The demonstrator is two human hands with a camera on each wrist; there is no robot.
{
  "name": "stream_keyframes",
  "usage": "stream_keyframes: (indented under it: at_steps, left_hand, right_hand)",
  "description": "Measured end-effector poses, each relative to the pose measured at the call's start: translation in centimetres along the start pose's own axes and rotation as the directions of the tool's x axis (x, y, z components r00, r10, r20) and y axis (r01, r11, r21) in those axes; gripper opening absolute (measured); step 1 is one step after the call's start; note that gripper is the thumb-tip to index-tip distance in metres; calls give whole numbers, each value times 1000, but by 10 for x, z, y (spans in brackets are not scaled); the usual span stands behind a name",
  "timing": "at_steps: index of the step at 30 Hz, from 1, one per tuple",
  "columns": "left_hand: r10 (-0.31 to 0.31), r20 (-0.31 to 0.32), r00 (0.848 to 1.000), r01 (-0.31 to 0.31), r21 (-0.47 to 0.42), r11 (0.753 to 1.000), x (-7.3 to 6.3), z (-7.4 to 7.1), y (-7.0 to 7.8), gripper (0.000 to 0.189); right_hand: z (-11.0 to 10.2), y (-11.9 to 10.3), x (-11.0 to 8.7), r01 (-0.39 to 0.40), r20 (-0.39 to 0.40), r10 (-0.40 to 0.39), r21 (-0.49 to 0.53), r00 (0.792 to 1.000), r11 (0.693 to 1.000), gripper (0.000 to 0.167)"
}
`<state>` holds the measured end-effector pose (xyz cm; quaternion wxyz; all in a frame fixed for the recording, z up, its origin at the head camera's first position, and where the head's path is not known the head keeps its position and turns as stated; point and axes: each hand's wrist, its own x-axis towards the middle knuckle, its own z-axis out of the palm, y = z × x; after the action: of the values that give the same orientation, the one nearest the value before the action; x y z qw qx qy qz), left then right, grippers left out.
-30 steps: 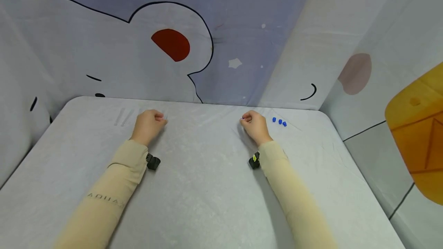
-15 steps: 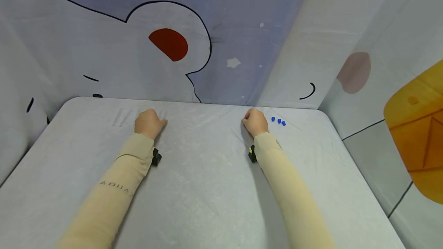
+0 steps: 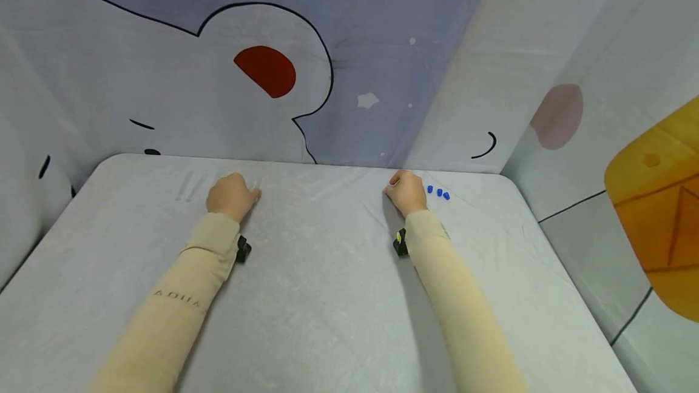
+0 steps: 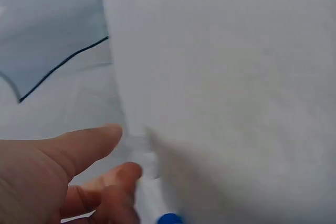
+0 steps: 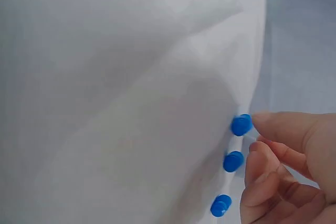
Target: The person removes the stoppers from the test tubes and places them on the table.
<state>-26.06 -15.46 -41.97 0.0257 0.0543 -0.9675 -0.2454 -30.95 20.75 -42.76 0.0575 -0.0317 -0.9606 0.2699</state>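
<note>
In the head view my left hand [image 3: 232, 197] is low over the table's far left, thumb out to the side. The left wrist view shows its thumb and forefinger apart, with a faint clear object [image 4: 150, 165] just beyond the fingertips. A round blue thing [image 4: 169, 219] is cut off below. My right hand [image 3: 406, 193] is left of three small blue caps [image 3: 439, 192]. In the right wrist view its thumb reaches a blue cap [image 5: 241, 125]; whether they touch, I cannot tell. Its fingers are loosely bent, nothing visible between them and the thumb.
Two slim clear strips [image 3: 182, 185], perhaps tubes, lie left of my left hand on the white tabletop [image 3: 317, 284]. Behind the table's far edge hangs a printed cloth [image 3: 382, 65]. Another cloth wall with an orange figure [image 3: 666, 211] stands to the right.
Both hands have lowered and the wrists have come forward. My left fingertips, together around a clear object a second ago, now show only the thumb outward. Little moves in the last half second.
</note>
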Motion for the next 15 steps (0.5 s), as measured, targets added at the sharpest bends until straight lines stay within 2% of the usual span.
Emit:
stream_keyframes:
  at_steps: [5, 10, 15]
  left_hand:
    - [7, -23, 1000, -8, -61, 998, -11, -16, 2, 36]
    - [31, -62, 998, -39, -144, 989, -26, -31, -3, 33]
    - [72, -28, 997, -76, -146, 986, -39, -40, -14, 35]
  right_hand:
    - [-4, 0, 0, 26, -24, -24, 100, 999, 995, 15]
    - [-4, -1, -11, 19, -15, -16, 231, 1000, 973, 17]
    - [0, -2, -26, 14, -12, -10, 332, 1000, 943, 18]
